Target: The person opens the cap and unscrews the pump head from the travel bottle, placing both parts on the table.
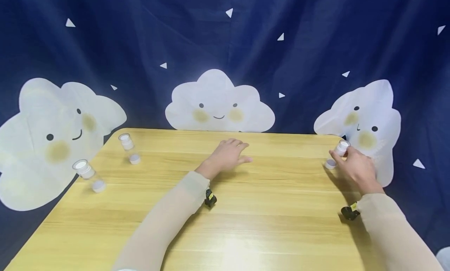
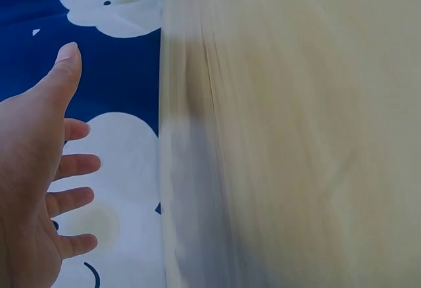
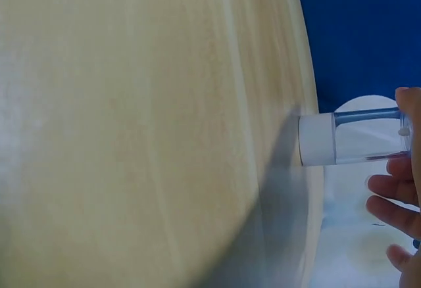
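Note:
At the far right of the table, my right hand (image 1: 356, 169) holds a small clear bottle (image 1: 342, 147) with a white base and white top, its thumb on one side and fingers on the other. The right wrist view shows the bottle (image 3: 368, 137) upright, base at the tabletop, between thumb and index finger; the other fingers are spread and off it. My left hand (image 1: 226, 156) hovers over the table's middle back, holding nothing. In the left wrist view, the left hand (image 2: 33, 169) has its thumb raised and fingers apart.
Two similar clear bottles stand at the left of the wooden table (image 1: 274, 232): one (image 1: 127, 146) near the back corner, another (image 1: 88, 173) nearer the left edge. A dark blue curtain (image 1: 197, 32) with smiling clouds hangs behind. A small black device (image 1: 210, 198) sits on the left wrist.

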`<state>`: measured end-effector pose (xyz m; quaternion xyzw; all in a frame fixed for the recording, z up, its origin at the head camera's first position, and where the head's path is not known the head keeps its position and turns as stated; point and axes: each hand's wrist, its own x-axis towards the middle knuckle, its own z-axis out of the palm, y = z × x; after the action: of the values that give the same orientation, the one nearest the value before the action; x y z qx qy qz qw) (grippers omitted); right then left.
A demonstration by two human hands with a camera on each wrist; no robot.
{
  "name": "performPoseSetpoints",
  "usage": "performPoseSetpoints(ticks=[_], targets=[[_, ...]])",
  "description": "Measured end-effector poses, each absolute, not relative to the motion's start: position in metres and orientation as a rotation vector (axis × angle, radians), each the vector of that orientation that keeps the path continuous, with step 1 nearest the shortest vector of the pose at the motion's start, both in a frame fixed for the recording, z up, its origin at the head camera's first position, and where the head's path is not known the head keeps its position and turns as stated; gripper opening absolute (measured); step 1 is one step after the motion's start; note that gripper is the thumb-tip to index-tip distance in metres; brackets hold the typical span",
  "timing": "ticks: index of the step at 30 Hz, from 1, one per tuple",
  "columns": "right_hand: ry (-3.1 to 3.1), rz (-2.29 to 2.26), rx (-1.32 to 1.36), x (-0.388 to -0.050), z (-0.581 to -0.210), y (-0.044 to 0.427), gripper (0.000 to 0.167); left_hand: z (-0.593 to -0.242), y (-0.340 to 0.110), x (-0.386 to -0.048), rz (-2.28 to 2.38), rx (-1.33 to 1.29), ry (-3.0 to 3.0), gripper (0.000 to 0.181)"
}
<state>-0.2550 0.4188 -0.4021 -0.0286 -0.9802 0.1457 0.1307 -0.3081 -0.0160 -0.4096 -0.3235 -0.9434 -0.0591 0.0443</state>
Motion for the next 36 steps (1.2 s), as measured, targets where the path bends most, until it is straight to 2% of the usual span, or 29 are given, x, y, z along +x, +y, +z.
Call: performPoseSetpoints(ticks=[17, 36], targets=[[-2.76, 0.405, 0.087, -0.258, -0.408, 0.399, 0.049, -0.407, 0.006, -0.3, -0.082, -1.054, -2.855, 0.081], [-2.705, 0.445, 0.266, -0.26, -0.412, 0.363, 0.043, -0.41, 0.026, -0.295, -0.084, -1.114, -2.839, 0.08]])
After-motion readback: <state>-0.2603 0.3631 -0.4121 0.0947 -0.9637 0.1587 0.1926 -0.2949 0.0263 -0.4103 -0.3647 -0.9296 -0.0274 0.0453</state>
